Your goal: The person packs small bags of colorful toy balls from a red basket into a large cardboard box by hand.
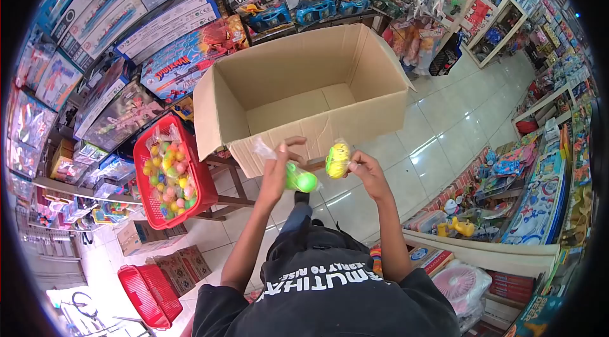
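My left hand [278,169] is closed on a bright green toy with a round end [303,181] in a clear plastic bag, its index finger stretched out above. In my right hand [369,175], a yellow rounded toy [338,160] in clear wrapping is pinched between thumb and fingers. Its exact kind is not clear. Both hands are in front of the near side of a large open cardboard box [304,140], whose visible inside shows bare cardboard. To the left, a red plastic basket [150,200] holds many small colourful balls [170,175] in clear bags.
The box rests on a wooden support [231,192]. Another red basket [149,296] and cardboard cartons [181,270] are on the tiled floor at lower left. Shelves of packaged toys surround me. A pink fan [458,283] in plastic stands at lower right.
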`<state>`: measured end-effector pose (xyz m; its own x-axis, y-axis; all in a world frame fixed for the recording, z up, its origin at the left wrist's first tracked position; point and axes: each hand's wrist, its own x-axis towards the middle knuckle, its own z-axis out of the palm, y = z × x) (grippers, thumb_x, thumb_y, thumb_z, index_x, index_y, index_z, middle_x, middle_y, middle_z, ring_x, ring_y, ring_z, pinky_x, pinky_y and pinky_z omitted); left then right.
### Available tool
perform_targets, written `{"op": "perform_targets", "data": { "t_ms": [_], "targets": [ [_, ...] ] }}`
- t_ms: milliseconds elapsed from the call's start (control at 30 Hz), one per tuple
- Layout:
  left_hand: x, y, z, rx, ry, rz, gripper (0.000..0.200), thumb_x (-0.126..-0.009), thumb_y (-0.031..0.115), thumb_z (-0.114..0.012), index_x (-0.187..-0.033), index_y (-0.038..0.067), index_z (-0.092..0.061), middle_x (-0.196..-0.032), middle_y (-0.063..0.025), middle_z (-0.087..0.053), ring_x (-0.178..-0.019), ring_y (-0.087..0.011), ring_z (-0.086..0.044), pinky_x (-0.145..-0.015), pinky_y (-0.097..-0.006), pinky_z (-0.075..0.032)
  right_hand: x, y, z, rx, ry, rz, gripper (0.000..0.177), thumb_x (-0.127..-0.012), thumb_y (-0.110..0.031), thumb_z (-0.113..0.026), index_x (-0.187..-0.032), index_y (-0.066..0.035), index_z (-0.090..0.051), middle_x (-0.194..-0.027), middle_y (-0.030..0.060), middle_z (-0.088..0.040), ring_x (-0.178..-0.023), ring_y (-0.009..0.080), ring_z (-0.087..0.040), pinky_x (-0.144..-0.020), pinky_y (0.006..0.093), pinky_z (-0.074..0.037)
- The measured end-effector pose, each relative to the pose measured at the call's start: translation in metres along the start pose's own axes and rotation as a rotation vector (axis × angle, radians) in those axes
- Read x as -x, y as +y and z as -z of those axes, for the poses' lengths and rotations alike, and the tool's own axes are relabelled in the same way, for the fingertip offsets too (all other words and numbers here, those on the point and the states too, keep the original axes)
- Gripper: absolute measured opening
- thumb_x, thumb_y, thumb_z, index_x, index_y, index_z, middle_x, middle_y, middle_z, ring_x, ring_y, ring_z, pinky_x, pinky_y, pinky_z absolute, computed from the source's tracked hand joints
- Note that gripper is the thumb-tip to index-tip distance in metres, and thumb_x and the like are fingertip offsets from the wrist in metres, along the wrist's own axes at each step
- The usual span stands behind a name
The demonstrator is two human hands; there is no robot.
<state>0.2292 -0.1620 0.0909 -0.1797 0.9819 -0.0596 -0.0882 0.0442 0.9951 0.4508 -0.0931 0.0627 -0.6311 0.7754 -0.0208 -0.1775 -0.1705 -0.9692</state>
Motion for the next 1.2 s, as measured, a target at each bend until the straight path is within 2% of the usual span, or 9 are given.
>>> {"op": "perform_targets", "data": {
  "t_ms": [200, 300, 367, 467, 567, 733, 833, 967, 1200],
  "targets": [
    [-0.068, 0.053, 0.013, -0.061, 0.205, -0.205, 0.054, -0.097, 0.045, -0.024, -0.111, 0.001, -0.054, -0.101, -0.0078, -0.058, -0.084, -0.0129, -0.056, -0.066, -0.0253, -0.048, -0.056, -0.01, 0.035, -0.1, 0.071, 0.154, 0.022, -0.083, -0.022, -0.056, -0.072, -0.006, -0.046, -0.077, 0.0016, -0.051, -0.077, 0.0088, -0.05, -0.074, 0.0251, -0.043],
    [-0.111, 0.064, 0.023, -0.08, 0.182, -0.144, 0.054, -0.096, 0.046, -0.026, -0.108, 0.001, -0.056, -0.102, -0.0088, -0.058, -0.086, -0.0128, -0.055, -0.066, -0.0249, -0.048, -0.102, -0.033, 0.046, -0.077, 0.124, 0.258, 0.02, -0.082, -0.019, -0.057, -0.071, -0.005, -0.047, -0.074, 0.0017, -0.051, -0.075, 0.0083, -0.051, -0.071, 0.0247, -0.044],
    [-0.135, 0.054, 0.036, -0.06, 0.176, -0.072, 0.054, -0.096, 0.045, -0.028, -0.108, 0.0, -0.057, -0.105, -0.01, -0.058, -0.09, -0.0144, -0.054, -0.074, -0.0271, -0.047, -0.132, -0.058, 0.045, 0.102, 0.111, 0.162, 0.017, -0.081, -0.014, -0.058, -0.071, -0.004, -0.049, -0.07, 0.0014, -0.053, -0.07, 0.0084, -0.054, -0.067, 0.0238, -0.044],
    [-0.164, 0.041, 0.055, -0.258, -0.102, 0.141, 0.052, -0.096, 0.044, -0.031, -0.115, 0.004, -0.056, -0.114, -0.013, -0.056, -0.106, -0.0228, -0.051, -0.095, -0.0341, -0.036, -0.175, -0.065, 0.052, 0.248, 0.079, -0.008, 0.016, -0.08, -0.012, -0.061, -0.071, -0.001, -0.052, -0.067, 0.0014, -0.056, -0.066, 0.0072, -0.055, -0.062, 0.0221, -0.044],
    [-0.187, 0.021, 0.069, -0.39, -0.209, 0.256, 0.053, -0.096, 0.047, -0.029, -0.118, 0.006, -0.055, -0.117, -0.0103, -0.054, -0.11, -0.0216, -0.048, -0.098, -0.0333, -0.032, -0.22, -0.051, 0.073, 0.508, -0.06, -0.093, 0.018, -0.081, -0.014, -0.063, -0.072, -0.001, -0.053, -0.067, 0.0033, -0.058, -0.063, 0.0091, -0.057, -0.054, 0.027, -0.043],
    [-0.201, -0.013, 0.085, -0.421, -0.264, 0.333, 0.052, -0.096, 0.048, -0.028, -0.12, 0.01, -0.055, -0.12, -0.0115, -0.052, -0.112, -0.0223, -0.046, -0.099, -0.0328, -0.03, -0.28, -0.011, 0.086, 1.205, -0.697, -0.227, 0.028, -0.078, -0.032, -0.064, -0.072, -0.004, -0.059, -0.06, 0.0035, -0.058, -0.061, 0.0152, -0.058, -0.053, 0.0304, -0.044],
    [-0.207, -0.026, 0.093, -0.399, -0.282, 0.447, 0.052, -0.095, 0.048, -0.028, -0.121, 0.011, -0.053, -0.122, -0.0121, -0.05, -0.113, -0.0233, -0.045, -0.098, -0.0337, -0.033, -0.308, 0.04, 0.093, 1.184, -0.979, -0.494, 0.03, -0.077, -0.036, -0.063, -0.074, -0.006, -0.061, -0.064, 0.0048, -0.06, -0.064, 0.0178, -0.059, -0.051, 0.0324, -0.045],
    [-0.217, -0.013, 0.089, -0.28, -0.264, 0.78, 0.055, -0.093, 0.052, -0.029, -0.126, 0.012, -0.048, -0.129, -0.0141, -0.043, -0.112, -0.028, -0.046, -0.088, -0.0382, -0.043, -0.332, 0.065, 0.077, 1.233, -1.081, -0.668, 0.029, -0.074, -0.035, -0.065, -0.08, -0.007, -0.063, -0.069, 0.007, -0.061, -0.063, 0.0204, -0.06, -0.051, 0.0322, -0.048],
    [-0.225, -0.065, 0.098, -0.384, -0.299, 0.757, 0.056, -0.092, 0.054, -0.031, -0.126, 0.013, -0.047, -0.132, -0.015, -0.041, -0.108, -0.0309, -0.051, -0.078, -0.0397, -0.051, -0.331, 0.177, 0.096, 1.273, -1.228, -0.976, 0.036, -0.07, -0.034, -0.067, -0.081, 0.0, -0.062, -0.073, 0.0097, -0.062, -0.063, 0.0207, -0.062, -0.053, 0.0311, -0.051]
  ]
}}
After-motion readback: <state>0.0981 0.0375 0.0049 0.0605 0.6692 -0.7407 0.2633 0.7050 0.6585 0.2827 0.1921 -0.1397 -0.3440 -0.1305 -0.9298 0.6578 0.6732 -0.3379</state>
